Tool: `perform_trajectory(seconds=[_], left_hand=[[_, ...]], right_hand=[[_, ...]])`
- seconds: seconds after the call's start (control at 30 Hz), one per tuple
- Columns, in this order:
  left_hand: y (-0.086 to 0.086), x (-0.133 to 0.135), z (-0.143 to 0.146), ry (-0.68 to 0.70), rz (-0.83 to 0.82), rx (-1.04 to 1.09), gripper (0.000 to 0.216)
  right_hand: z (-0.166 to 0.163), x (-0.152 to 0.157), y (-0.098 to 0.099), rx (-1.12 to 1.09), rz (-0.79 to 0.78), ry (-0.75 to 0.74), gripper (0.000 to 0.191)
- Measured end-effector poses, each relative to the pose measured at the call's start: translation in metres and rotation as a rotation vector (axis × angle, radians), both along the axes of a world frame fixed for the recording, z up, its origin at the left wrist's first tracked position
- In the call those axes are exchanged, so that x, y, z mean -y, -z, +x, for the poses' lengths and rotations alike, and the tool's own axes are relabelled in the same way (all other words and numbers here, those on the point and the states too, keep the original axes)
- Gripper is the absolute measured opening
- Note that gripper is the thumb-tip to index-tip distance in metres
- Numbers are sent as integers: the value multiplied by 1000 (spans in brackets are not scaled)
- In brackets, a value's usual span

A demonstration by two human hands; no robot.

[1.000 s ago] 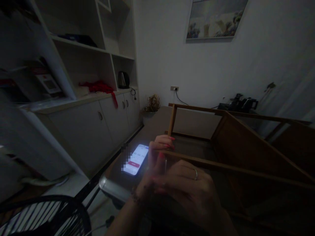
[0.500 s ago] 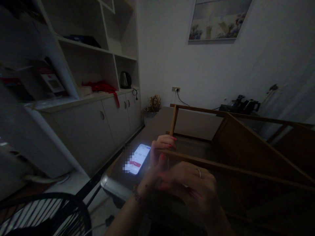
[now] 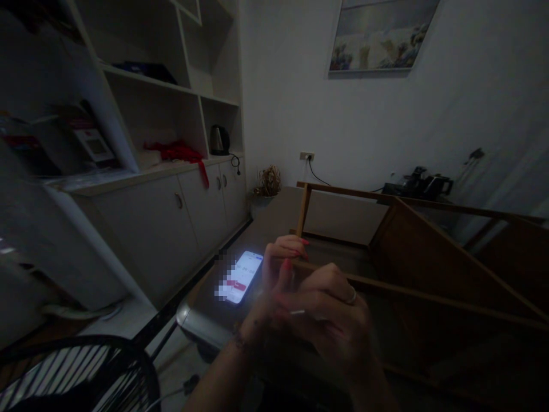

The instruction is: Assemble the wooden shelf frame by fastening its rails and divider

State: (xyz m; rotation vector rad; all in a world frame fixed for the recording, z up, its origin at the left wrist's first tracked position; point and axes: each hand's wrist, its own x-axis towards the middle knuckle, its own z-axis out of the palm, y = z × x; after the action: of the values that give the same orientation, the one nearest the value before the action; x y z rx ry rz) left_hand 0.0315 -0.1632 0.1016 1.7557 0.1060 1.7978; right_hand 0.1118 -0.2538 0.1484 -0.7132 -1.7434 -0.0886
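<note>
A wooden frame [image 3: 412, 292] with thin brown rails and dark panels lies on the table [image 3: 278, 220]. My left hand [image 3: 274, 280] is at its near left corner, fingers curled over the rail and thumb raised below them. A beaded bracelet is on that wrist. Close in front is my right hand [image 3: 334, 312], ringed and partly blurred, its fingertips pinched together by the left thumb. A short, thin, pale thing [image 3: 297, 312] shows at these fingertips; its kind is unclear. Left of my hands lies a lit phone [image 3: 244, 277] showing a timer.
A black slatted chair [image 3: 81, 343] stands at the lower left. White cabinets [image 3: 146, 229] line the left wall, with a kettle [image 3: 219, 139] and red cloth [image 3: 180, 150] on top. A dried plant [image 3: 270, 180] is in the corner; a black appliance [image 3: 435, 186] is at the back right.
My right hand has turned and its knuckles have risen, so the pale thing at the fingertips now shows. The left thumb has lifted slightly. The frame and phone stay put.
</note>
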Motion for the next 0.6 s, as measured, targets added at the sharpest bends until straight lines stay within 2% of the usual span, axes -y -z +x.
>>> perform_trajectory(seconds=[0.1,0.2,0.3,0.4,0.6], left_hand=[[-1,4,1,12,-56,105,17],[2,5,0,20,-65,102,16],[6,2,1,9,-45,140,16],[9,-5,3,-5,51,190,19],[15,-24,0,1,257,126,28]], right_hand=[[-1,-2,1,-41,-29,-85,1],[-1,-1,0,-107,-94,-166,6],[-1,1,-4,-90,-129,-130,8],[-1,4,-6,-16,-104,-56,4],[-3,2,3,37,-40,-16,3]])
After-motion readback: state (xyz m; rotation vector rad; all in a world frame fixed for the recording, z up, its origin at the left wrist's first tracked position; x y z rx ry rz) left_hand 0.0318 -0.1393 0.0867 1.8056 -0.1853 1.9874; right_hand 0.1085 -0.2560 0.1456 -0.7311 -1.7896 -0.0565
